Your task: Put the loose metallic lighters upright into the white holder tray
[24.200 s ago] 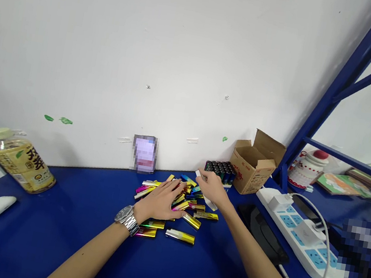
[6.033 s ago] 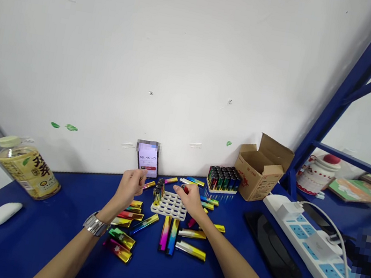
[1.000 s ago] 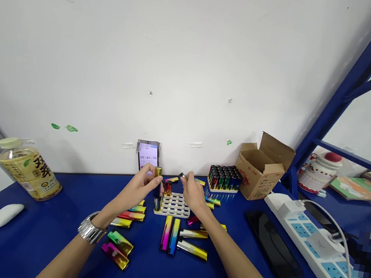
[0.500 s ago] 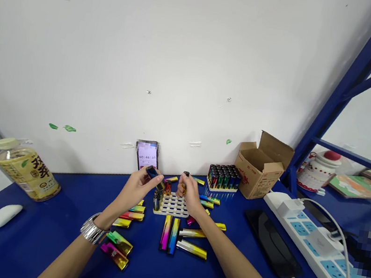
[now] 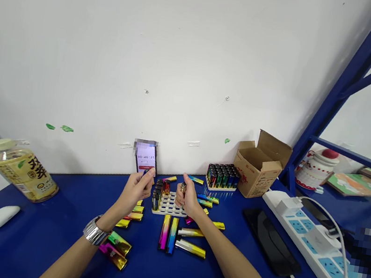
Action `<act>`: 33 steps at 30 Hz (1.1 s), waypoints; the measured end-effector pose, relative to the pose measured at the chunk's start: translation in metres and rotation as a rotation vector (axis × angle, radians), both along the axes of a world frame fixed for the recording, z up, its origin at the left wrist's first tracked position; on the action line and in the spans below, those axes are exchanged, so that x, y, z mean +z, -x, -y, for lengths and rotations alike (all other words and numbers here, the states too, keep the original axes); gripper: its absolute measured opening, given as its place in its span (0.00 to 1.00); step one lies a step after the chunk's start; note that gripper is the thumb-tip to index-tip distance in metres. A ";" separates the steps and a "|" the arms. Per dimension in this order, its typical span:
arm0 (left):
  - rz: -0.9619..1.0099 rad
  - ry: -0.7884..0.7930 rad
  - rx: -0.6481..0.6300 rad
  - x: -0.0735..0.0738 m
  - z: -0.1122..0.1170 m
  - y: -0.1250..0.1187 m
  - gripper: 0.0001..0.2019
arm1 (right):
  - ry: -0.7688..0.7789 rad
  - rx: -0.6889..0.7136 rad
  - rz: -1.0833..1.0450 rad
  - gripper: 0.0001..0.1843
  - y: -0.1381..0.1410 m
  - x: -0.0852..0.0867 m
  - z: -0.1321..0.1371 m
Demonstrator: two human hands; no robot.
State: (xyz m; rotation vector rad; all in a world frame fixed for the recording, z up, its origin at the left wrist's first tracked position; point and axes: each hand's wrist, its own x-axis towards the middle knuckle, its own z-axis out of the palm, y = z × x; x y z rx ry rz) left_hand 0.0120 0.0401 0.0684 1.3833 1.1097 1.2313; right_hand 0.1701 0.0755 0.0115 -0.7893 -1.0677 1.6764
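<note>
My left hand is closed around a lighter, of which only the dark top shows by the raised thumb. Opposite it, my right hand grips another lighter, mostly covered by the fingers. Between and just below the hands lies a white rack with rows of holes. Several lighters stand upright in its left part. A pink lighter and a blue-yellow lighter lie side by side in front of the rack.
Loose shiny lighters lie left and right of the rack. A full lighter rack stands by an open carton. A phone timer leans on the wall. Bottle, black phone and power strip flank the area.
My left hand has moved left, away from the rack, and turned its lighter from tilted to more upright. My right thumb has lifted at the top of its lighter.
</note>
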 end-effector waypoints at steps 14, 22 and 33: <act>-0.035 0.091 0.076 -0.001 0.002 -0.004 0.24 | 0.045 -0.205 -0.018 0.18 0.004 0.000 0.000; -0.062 0.133 0.103 0.001 0.002 -0.005 0.19 | 0.028 -0.192 0.019 0.26 0.006 0.000 0.001; -0.032 0.117 0.167 0.002 0.002 -0.008 0.21 | 0.010 -0.071 -0.123 0.29 0.004 -0.006 0.000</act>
